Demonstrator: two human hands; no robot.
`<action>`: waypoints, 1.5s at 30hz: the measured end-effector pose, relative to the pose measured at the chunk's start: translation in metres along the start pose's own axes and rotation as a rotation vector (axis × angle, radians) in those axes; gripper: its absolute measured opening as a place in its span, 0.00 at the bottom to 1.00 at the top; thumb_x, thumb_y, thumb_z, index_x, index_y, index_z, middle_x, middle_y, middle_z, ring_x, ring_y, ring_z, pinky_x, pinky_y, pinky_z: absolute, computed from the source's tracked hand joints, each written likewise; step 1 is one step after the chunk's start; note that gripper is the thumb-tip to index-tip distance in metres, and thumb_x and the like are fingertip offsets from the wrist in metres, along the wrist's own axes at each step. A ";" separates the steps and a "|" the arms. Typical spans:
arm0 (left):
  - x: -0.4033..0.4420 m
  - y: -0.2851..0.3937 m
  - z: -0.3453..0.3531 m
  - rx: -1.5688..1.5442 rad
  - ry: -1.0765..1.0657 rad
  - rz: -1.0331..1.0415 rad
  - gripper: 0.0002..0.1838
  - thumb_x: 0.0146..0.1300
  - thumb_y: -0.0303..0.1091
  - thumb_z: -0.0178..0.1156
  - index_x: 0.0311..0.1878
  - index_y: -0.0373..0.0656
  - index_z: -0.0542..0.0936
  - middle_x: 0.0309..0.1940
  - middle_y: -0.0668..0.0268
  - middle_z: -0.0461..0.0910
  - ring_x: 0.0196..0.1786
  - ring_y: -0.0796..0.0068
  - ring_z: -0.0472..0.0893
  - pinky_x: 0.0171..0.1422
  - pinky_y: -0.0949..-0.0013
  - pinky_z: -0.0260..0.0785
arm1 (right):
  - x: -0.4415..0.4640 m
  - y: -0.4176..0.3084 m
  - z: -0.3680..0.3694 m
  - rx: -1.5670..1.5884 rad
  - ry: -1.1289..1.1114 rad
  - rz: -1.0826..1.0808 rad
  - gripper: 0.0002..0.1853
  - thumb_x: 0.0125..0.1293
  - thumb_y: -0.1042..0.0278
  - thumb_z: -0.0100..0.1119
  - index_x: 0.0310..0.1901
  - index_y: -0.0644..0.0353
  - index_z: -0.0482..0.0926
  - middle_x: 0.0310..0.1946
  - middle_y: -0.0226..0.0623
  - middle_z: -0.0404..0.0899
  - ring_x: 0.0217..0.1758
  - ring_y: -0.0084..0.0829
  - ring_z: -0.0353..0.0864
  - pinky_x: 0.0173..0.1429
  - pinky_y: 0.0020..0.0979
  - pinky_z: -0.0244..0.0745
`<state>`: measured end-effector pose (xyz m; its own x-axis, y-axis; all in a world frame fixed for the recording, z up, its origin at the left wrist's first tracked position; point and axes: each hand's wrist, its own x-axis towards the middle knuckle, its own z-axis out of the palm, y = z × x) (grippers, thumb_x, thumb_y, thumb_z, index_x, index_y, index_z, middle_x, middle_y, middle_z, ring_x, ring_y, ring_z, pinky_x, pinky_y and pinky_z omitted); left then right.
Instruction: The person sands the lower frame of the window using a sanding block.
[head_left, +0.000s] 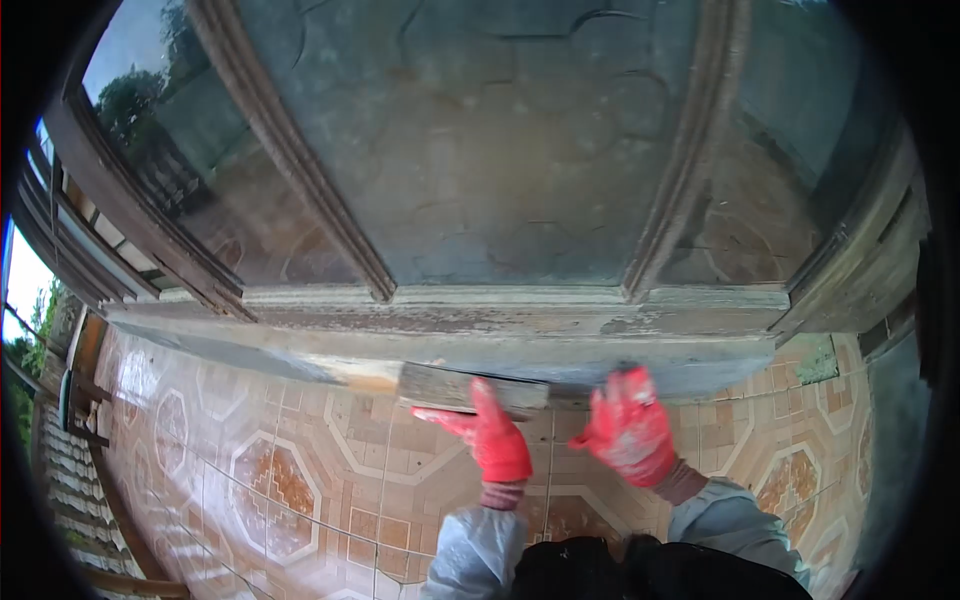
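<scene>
A short weathered wooden board (425, 385) lies lengthwise along the foot of the low grey wall ledge (300, 345). My left hand (500, 445), in a red glove, rests against the board with thumb and finger stretched apart. To its right, my right hand (635, 440) wears a matching glove smeared with pale dust. Its fingers press together against the ledge face, slightly blurred. At their tips shows a small dark thing (628, 367), mostly hidden, whose kind I cannot make out.
Above the ledge stands a window with a worn wooden sill (520, 318) and glass panes (500, 150). Patterned tiles (275, 490) cover the floor. A balustrade (75, 500) runs along the left. A greenish patch (818, 360) lies by the wall at right.
</scene>
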<state>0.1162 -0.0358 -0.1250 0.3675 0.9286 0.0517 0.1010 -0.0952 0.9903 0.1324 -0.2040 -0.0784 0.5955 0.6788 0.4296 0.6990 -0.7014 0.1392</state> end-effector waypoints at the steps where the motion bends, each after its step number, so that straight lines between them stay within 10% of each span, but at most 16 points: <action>1: -0.026 0.000 0.008 0.015 -0.089 -0.005 0.51 0.68 0.49 0.54 0.75 0.38 0.29 0.76 0.48 0.41 0.75 0.55 0.53 0.76 0.58 0.47 | 0.004 -0.012 0.008 0.135 -0.119 -0.115 0.24 0.56 0.65 0.57 0.55 0.62 0.73 0.56 0.46 0.70 0.64 0.45 0.67 0.64 0.42 0.69; 10: -0.050 0.022 -0.025 -0.224 -0.376 -0.079 0.49 0.67 0.37 0.55 0.75 0.38 0.29 0.74 0.48 0.47 0.72 0.58 0.58 0.75 0.60 0.51 | 0.030 -0.068 0.031 0.352 0.047 0.306 0.23 0.55 0.65 0.55 0.51 0.69 0.72 0.59 0.52 0.66 0.65 0.50 0.66 0.61 0.42 0.70; 25: -0.006 0.011 -0.056 -0.380 -0.576 0.022 0.33 0.72 0.34 0.52 0.74 0.39 0.50 0.61 0.58 0.72 0.59 0.68 0.72 0.63 0.67 0.64 | 0.055 -0.085 0.037 0.357 0.290 0.309 0.26 0.55 0.70 0.56 0.56 0.74 0.70 0.58 0.49 0.68 0.65 0.50 0.67 0.63 0.40 0.70; 28: 0.015 0.012 -0.077 -0.253 -0.740 0.029 0.30 0.71 0.31 0.53 0.72 0.40 0.56 0.63 0.59 0.70 0.59 0.68 0.72 0.63 0.67 0.65 | 0.054 -0.078 0.044 0.241 0.289 0.213 0.26 0.54 0.70 0.57 0.55 0.72 0.71 0.57 0.48 0.70 0.63 0.49 0.70 0.61 0.38 0.72; 31: 0.034 -0.007 -0.111 0.294 -0.916 0.453 0.28 0.67 0.32 0.58 0.69 0.41 0.64 0.57 0.51 0.72 0.54 0.60 0.76 0.60 0.65 0.69 | 0.040 -0.056 0.046 0.125 0.352 0.237 0.31 0.49 0.68 0.64 0.58 0.67 0.71 0.59 0.45 0.68 0.65 0.46 0.68 0.62 0.39 0.70; 36: 0.066 0.001 -0.209 0.529 -1.188 0.524 0.27 0.67 0.33 0.58 0.67 0.36 0.65 0.58 0.50 0.71 0.55 0.61 0.77 0.60 0.65 0.70 | -0.039 0.061 0.056 0.167 0.898 1.129 0.41 0.48 0.66 0.67 0.64 0.70 0.60 0.54 0.51 0.68 0.59 0.52 0.69 0.66 0.42 0.63; 37: 0.053 0.013 -0.217 0.374 -1.032 -0.051 0.25 0.68 0.33 0.57 0.66 0.34 0.66 0.60 0.52 0.71 0.56 0.64 0.76 0.61 0.66 0.70 | -0.055 0.089 0.077 -0.008 0.859 1.300 0.39 0.50 0.67 0.65 0.63 0.71 0.60 0.53 0.52 0.68 0.58 0.52 0.70 0.64 0.41 0.64; 40: 0.028 0.032 -0.235 0.089 -0.840 -0.427 0.23 0.69 0.32 0.55 0.65 0.35 0.68 0.61 0.55 0.72 0.57 0.65 0.77 0.61 0.65 0.71 | -0.072 0.126 0.076 0.061 0.909 1.488 0.34 0.62 0.62 0.58 0.64 0.73 0.59 0.47 0.53 0.74 0.45 0.49 0.77 0.46 0.42 0.72; 45: -0.009 0.065 -0.204 -0.084 -0.864 -0.429 0.22 0.70 0.33 0.54 0.65 0.37 0.69 0.59 0.58 0.74 0.56 0.66 0.77 0.63 0.63 0.70 | 0.014 -0.029 0.057 0.343 0.820 0.949 0.33 0.63 0.56 0.59 0.62 0.67 0.60 0.54 0.47 0.69 0.57 0.44 0.73 0.55 0.37 0.73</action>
<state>-0.0694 0.0227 -0.0350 0.8710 0.2914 -0.3955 0.3309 0.2471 0.9107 0.1431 -0.1618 -0.1268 0.5816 -0.4643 0.6680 0.2783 -0.6580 -0.6997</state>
